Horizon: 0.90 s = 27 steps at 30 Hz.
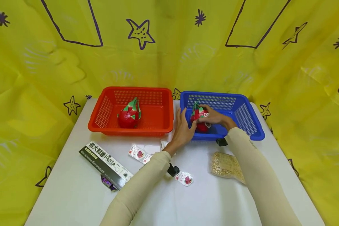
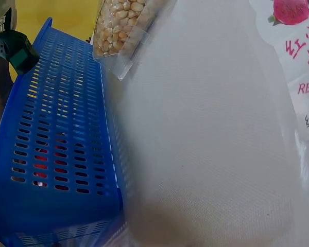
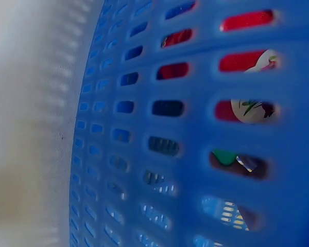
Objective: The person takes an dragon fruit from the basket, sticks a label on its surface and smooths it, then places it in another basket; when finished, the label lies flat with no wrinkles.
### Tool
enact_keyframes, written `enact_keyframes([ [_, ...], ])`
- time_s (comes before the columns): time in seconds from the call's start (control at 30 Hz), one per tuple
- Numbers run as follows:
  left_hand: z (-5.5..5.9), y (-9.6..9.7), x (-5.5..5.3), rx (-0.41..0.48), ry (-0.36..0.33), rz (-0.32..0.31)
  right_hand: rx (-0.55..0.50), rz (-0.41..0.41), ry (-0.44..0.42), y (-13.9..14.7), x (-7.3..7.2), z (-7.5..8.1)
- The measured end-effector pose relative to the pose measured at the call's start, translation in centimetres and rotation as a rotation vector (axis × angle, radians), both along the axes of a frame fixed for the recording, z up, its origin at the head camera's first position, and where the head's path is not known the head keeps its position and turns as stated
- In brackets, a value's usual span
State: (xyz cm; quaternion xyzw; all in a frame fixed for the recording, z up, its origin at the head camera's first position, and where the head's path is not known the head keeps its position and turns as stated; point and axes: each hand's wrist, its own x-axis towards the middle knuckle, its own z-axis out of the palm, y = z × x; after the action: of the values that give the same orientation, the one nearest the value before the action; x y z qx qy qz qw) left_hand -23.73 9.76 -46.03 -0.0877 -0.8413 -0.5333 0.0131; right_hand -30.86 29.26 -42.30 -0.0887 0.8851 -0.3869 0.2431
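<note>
In the head view a red dragon fruit (image 1: 196, 116) with green leaf tips stands in the blue basket (image 1: 244, 117). My right hand (image 1: 215, 117) grips it from the right, with a small white label by the fingers. Below it shows more red fruit (image 1: 202, 127) with a round sticker; whether this is a second fruit I cannot tell surely. My left hand (image 1: 183, 131) is at the basket's left front rim, fingers extended, its thumb close to the fruit. Through the basket slots the right wrist view shows red skin (image 3: 247, 20) and a white sticker (image 3: 251, 109).
Left of the blue basket stands a red basket (image 1: 158, 131) with another dragon fruit (image 1: 129, 117). In front lie a pasta box (image 1: 107, 163), a purple wrapper (image 1: 108, 182), several dragon fruit labels (image 1: 184, 178) and a bag of corn kernels (image 1: 226, 164). A yellow curtain (image 1: 169, 62) hangs behind.
</note>
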Motion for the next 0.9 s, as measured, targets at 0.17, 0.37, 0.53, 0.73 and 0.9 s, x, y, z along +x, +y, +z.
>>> enact_keyframes([
  [0.17,0.4,0.1,0.4,0.009,-0.012,-0.014,0.017,-0.002,-0.005,0.4,0.2,0.4],
  [0.37,0.6,0.1,0.5,-0.003,-0.034,-0.011,0.047,0.024,0.000,0.3,0.6,0.8],
  [0.53,0.5,0.2,0.4,-0.009,-0.030,-0.029,0.065,-0.037,0.017,0.1,1.6,1.0],
  [0.73,0.7,-0.1,0.3,-0.014,-0.066,-0.034,0.107,-0.036,0.230,-1.9,2.6,2.0],
  [0.9,1.3,-0.3,1.0,-0.170,-0.028,-0.057,0.062,-0.044,0.388,-3.6,3.9,3.2],
])
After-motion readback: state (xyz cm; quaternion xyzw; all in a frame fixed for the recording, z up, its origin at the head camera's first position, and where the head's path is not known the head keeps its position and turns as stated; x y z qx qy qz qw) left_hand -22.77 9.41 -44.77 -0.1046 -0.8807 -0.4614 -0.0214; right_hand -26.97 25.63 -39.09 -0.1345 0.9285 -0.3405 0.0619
